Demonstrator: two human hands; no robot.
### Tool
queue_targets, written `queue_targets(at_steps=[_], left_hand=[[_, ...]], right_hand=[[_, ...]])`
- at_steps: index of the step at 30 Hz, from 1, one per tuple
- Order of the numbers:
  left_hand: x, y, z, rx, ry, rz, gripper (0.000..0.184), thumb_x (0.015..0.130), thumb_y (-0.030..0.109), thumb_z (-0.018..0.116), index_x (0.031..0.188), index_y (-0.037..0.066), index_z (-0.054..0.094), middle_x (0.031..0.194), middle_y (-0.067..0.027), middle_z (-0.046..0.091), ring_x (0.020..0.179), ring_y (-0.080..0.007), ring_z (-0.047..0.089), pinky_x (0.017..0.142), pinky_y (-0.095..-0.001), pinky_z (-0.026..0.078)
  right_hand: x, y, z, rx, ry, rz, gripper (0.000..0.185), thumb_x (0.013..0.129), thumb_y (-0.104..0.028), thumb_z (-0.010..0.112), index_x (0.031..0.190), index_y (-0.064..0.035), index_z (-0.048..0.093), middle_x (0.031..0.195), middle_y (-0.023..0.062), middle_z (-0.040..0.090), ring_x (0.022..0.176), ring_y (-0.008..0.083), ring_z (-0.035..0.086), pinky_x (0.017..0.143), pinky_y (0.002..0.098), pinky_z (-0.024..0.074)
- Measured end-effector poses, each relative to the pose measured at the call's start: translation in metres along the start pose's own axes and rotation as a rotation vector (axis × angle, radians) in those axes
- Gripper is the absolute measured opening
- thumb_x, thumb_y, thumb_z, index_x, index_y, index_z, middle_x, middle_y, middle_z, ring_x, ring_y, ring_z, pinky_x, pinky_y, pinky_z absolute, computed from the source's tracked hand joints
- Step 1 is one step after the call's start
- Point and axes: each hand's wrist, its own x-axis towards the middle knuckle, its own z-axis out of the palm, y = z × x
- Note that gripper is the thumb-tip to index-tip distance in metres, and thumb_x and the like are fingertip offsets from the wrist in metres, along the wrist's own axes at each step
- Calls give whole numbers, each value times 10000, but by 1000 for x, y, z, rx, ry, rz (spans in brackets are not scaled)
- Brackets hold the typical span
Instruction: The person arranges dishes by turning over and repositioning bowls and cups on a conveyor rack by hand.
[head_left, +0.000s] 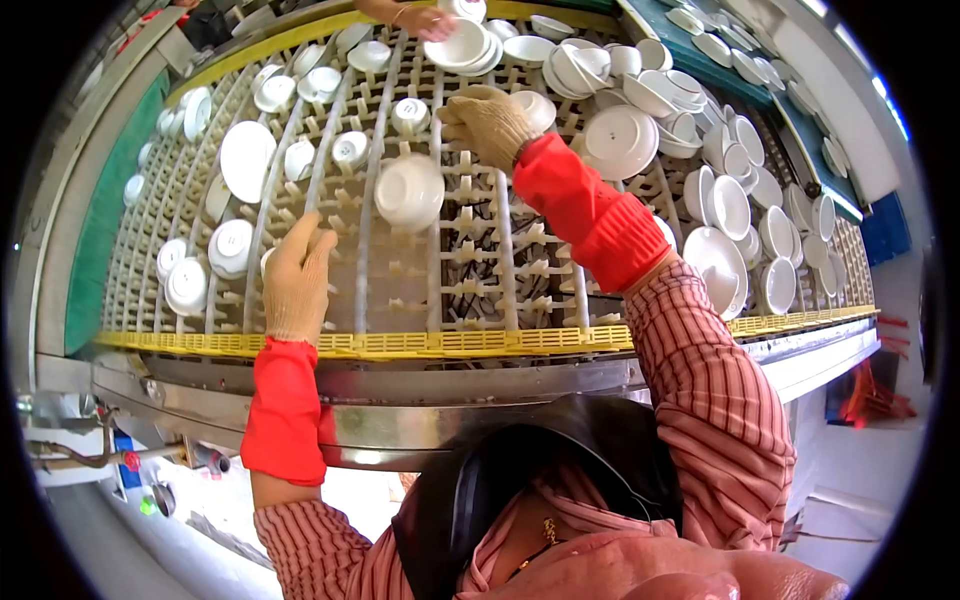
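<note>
My left hand (298,275), in a beige knit glove with a red cuff, is over the rack conveyor (470,270). Its thumb stands apart from the fingers, and a white sliver of dishware shows at its left side. Further up, my right hand (487,125), gloved the same way, reaches leftward with loosely bent, parted fingers and nothing visible in them. A white bowl (535,110) lies partly hidden behind that hand. Below its fingertips an upside-down white bowl (410,190) rests on the pegs. Small cups (350,148) and an oval plate (247,162) sit between the hands and further left.
Piled bowls and plates (620,140) crowd the right side. Another person's hand (428,22) touches stacked plates (465,48) at the far edge. A yellow edge strip (480,340) borders the near side. More dishes lie on a green belt (690,45) at upper right.
</note>
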Motion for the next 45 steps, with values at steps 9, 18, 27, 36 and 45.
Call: queue_targets(at_steps=[9,18,27,36,45], left_hand=[[-3,0,34,54,-9,221,444,1041,197,776,1409,-34,686,1128,-222,791,1022,-331,757,912,-405,570],[-14,25,44,96,-68,290,443,1011,197,816,1374,-32,706,1114,-238,780,1045,-412,741,917,-455,571],[-24,84,57,480,-42,923,1118,933,920,512,1420,-78,645,1416,-292,669,1330,-457,647,1229,-542,454],[-37,113,69,294,-255,968,759,788,505,868,1281,-44,689,1239,-234,680,1208,-468,626,1126,-532,486],[-40,85,94,156,-377,709,320,908,405,837,1041,114,834,1039,-149,781,984,-367,735,822,-471,583]], right_hand=[[-3,-102,-194,-1546,686,-291,696,897,-524,801,1350,-9,681,1289,305,759,1183,458,760,1007,532,604],[-61,-91,-199,-1806,453,-193,533,976,-570,717,1288,-145,798,1107,167,835,1028,387,801,939,509,616],[-157,-44,-72,-876,-255,-129,484,1031,-473,777,1353,-111,791,1243,143,817,1166,277,766,1058,388,596],[45,-88,-157,-1194,575,-679,394,1027,-399,788,1241,-69,786,1076,221,804,1014,403,782,906,467,600],[85,-56,-172,-1304,381,-362,777,928,-593,735,1404,16,661,1345,311,735,1287,481,694,1081,513,540]])
